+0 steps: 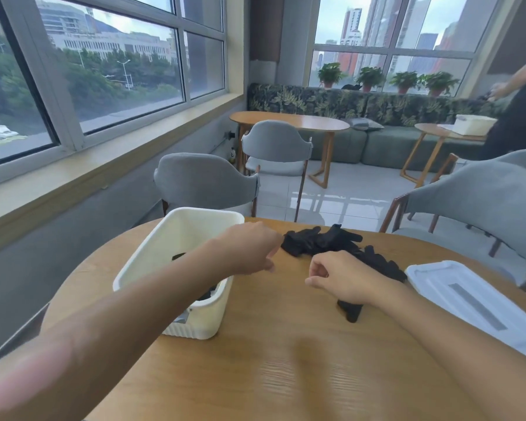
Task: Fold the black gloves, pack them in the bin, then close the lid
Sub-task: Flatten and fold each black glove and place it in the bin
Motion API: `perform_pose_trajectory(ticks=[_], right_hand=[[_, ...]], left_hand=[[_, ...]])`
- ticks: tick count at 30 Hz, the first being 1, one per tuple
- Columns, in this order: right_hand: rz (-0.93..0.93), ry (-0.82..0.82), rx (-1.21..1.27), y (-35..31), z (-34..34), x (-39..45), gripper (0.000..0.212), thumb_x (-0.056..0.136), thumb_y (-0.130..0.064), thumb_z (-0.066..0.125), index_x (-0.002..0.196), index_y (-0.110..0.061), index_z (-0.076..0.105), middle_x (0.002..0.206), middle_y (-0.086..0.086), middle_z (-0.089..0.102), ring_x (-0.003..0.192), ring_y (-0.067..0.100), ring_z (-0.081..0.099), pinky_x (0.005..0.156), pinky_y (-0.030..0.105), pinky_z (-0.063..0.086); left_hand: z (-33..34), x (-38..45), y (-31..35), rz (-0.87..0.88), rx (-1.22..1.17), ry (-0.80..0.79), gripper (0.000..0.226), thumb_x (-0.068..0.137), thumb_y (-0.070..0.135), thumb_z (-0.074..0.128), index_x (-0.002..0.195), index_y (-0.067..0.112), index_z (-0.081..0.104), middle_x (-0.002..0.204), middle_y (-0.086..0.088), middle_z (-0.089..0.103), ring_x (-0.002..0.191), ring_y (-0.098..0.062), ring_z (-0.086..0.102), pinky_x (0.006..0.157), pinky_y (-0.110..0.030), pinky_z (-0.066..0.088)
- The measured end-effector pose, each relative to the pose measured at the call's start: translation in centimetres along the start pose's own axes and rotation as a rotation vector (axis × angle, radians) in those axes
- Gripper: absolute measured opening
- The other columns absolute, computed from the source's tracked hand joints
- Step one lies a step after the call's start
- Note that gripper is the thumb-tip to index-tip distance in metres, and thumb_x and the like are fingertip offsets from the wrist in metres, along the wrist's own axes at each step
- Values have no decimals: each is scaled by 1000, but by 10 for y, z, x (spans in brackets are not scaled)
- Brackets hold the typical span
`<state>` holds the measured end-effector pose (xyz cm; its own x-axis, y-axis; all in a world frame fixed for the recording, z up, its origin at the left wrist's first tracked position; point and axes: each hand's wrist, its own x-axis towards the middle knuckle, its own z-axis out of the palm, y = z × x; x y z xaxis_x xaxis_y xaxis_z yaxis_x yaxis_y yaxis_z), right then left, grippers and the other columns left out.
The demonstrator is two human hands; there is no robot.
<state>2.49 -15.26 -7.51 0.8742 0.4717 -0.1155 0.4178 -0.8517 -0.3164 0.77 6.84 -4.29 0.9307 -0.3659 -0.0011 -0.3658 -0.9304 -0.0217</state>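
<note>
Round wooden table (286,360) by windows (104,71) holds bin (176,268), lid (474,302), gloves (325,241).

Both bare forearms extend forward over the table (286,375). Left hand (249,247): fingers curled, knuckles toward the table's far edge. Right hand (340,278): fingers curled inward, apparently gripping black material; contact is partly hidden.

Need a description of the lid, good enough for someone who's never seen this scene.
Start at the round wooden table in the foreground. On its right edge, right of the black gloves, lies the lid. It is the only flat white panel there, with a grey strip down its middle, unlike the tall cream bin on the left.
</note>
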Motion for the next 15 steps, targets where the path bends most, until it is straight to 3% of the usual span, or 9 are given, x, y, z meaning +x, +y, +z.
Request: perform_pose_trajectory(ticks=[4,8,15], right_hand=[[85,-18,78,31,27,-17,13,94,-42,64,91,-29,63,93,-12,63,82,5,60,73,27,52],[115,82,131,59,58,-27,6,95,-32,63,90,-30,62,95,-13,61,91,6,58,81,30,53],[143,319,176,96,101,-29,12,95,-23,59,94,-34,58,100,-20,54,101,2,46,83,27,49]], left_hand=[[30,11,21,-50,-118,-13,26,91,41,69,100,20,57,98,0,62,88,-22,59,75,-36,54],[70,13,37,-84,-234,-15,26,93,41,67,100,18,56,101,-1,60,90,-23,58,80,-40,54],[158,6,41,-201,-446,73,32,102,31,54,130,17,49,131,-2,44,114,-24,51,94,-35,46]])
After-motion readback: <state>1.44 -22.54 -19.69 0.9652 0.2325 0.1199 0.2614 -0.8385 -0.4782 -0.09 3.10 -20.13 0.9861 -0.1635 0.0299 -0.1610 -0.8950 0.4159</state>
